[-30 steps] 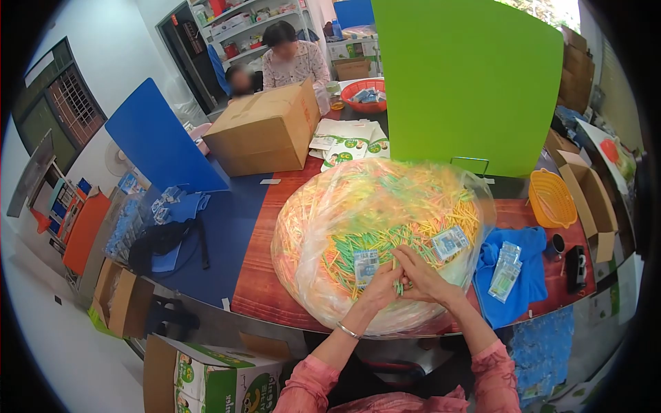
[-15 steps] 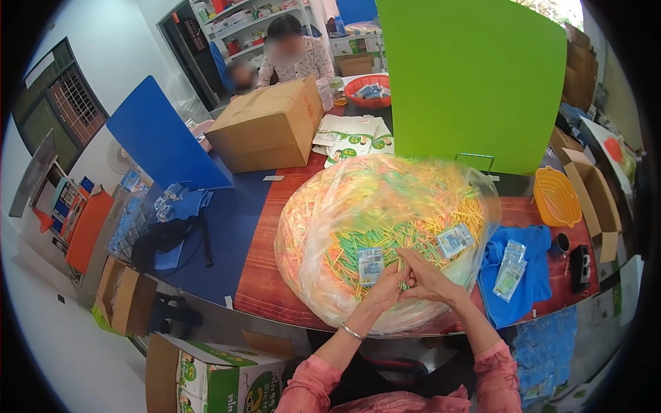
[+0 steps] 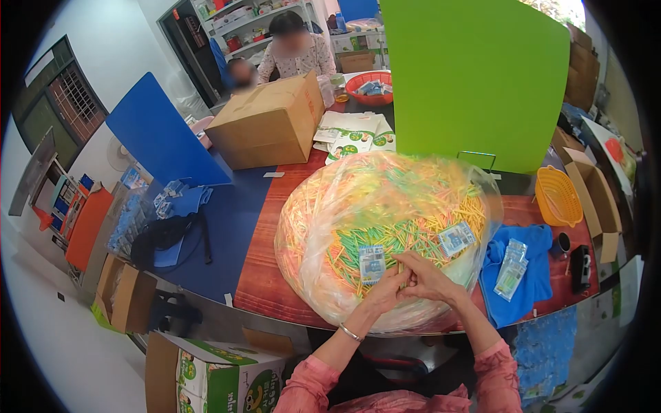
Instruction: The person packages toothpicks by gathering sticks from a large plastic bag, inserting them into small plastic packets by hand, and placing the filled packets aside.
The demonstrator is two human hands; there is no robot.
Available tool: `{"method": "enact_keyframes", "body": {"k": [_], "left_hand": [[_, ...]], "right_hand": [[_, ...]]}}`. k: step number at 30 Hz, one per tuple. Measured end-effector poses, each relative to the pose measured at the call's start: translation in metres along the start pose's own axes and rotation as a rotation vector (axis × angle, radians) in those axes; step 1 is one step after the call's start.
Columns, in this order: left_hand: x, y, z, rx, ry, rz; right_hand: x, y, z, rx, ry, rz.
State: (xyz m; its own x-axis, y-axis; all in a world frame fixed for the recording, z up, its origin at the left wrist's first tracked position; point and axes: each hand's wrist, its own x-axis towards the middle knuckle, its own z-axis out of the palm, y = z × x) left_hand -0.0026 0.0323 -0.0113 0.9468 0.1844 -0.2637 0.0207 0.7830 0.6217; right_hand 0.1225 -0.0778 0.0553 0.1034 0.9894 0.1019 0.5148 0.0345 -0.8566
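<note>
A large clear plastic bag (image 3: 310,275) full of thin green, yellow, orange and pink sticks (image 3: 413,230) lies open in front of me. My left hand (image 3: 387,290) and my right hand (image 3: 425,277) meet over its near part, with their fingertips together. The fingers of both hands are bent and closed; whatever lies between them is too small or hidden to name. Two small printed packets rest on the sticks: one packet (image 3: 372,264) just left of my fingers, the other packet (image 3: 456,239) beyond my right hand.
A blue cloth (image 3: 499,275) with clear packets (image 3: 511,272) lies right of the bag, near a black cup (image 3: 560,244) and a yellow basket (image 3: 556,197). Behind stand a green divider (image 3: 478,82), a cardboard box (image 3: 265,127) and a red basket (image 3: 370,89). A person sits across the table.
My right index finger has bent and dropped slightly toward the left fingers. Both hands stay together over the same part of the bag. The packets remain on the sticks.
</note>
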Motion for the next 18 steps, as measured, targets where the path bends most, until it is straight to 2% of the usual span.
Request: {"method": "enact_keyframes", "body": {"k": [2, 11, 13, 18], "left_hand": [[-0.002, 0.001, 0.006, -0.084, 0.034, -0.007], [-0.002, -0.001, -0.016, -0.008, -0.056, -0.033], [-0.003, 0.001, -0.01, 0.011, 0.004, -0.008], [-0.004, 0.0, -0.001, 0.069, 0.104, 0.03]], "right_hand": [[0.0, 0.005, 0.0, 0.002, -0.008, 0.025], [-0.002, -0.007, 0.0, -0.009, 0.006, -0.047], [-0.002, -0.008, 0.002, -0.023, 0.06, -0.109], [-0.004, 0.005, 0.009, -0.038, 0.063, -0.111]]}}
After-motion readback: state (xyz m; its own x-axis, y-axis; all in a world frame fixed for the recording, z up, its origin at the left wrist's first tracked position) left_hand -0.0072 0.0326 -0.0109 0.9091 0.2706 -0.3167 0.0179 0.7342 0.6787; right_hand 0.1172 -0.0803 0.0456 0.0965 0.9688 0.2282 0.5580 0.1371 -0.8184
